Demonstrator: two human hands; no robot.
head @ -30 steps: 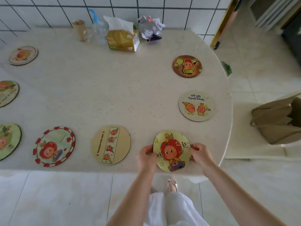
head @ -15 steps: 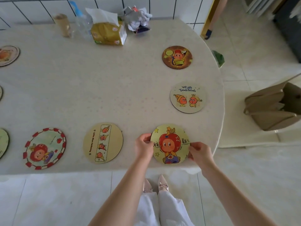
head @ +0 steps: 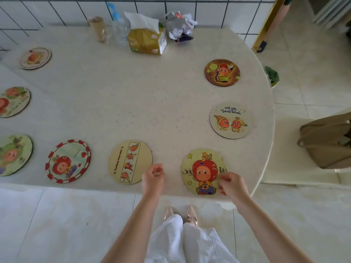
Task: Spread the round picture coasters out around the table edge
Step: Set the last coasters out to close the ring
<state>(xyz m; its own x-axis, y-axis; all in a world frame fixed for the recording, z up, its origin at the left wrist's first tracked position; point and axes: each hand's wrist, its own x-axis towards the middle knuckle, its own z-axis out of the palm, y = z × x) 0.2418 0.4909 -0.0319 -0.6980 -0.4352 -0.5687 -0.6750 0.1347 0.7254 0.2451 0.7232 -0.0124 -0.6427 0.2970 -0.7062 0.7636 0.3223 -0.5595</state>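
Table [head: 152,95]: pale round-ended top against a tiled wall; coasters lie in a ring near its rim, middle bare.
Far-edge clutter: tissue box [head: 146,41], plastic bottle [head: 119,29], paper cup [head: 98,29], crumpled bag [head: 180,25], all grouped by the wall, apart from the coasters.
Coasters, left and near side: green one [head: 13,155], red-bordered one [head: 68,161], cream strip-picture one [head: 130,162], two more at the far left [head: 14,101] [head: 35,57]; each flat and apart from its neighbours.
Coasters, right side: brown one [head: 222,72], white "we are" one [head: 230,120], evenly spaced along the curve.
Yellow apple-head coaster [head: 204,171]: lies flat at the near right rim, just inside the edge.
Right hand [head: 232,184]: fingers loosely curled, fingertips at this coaster's lower right rim; touching or only over it, cannot tell; no firm pinch seen.
Left hand [head: 153,177]: loosely curled, holds nothing, above bare table between the cream and yellow coasters.
Step (judgement): release of the last near-right coaster; ring looks close to complete.
Next move (judgement): lift the right hand clear without dragging the coaster; check spacing, and look for any coasters still unplaced.
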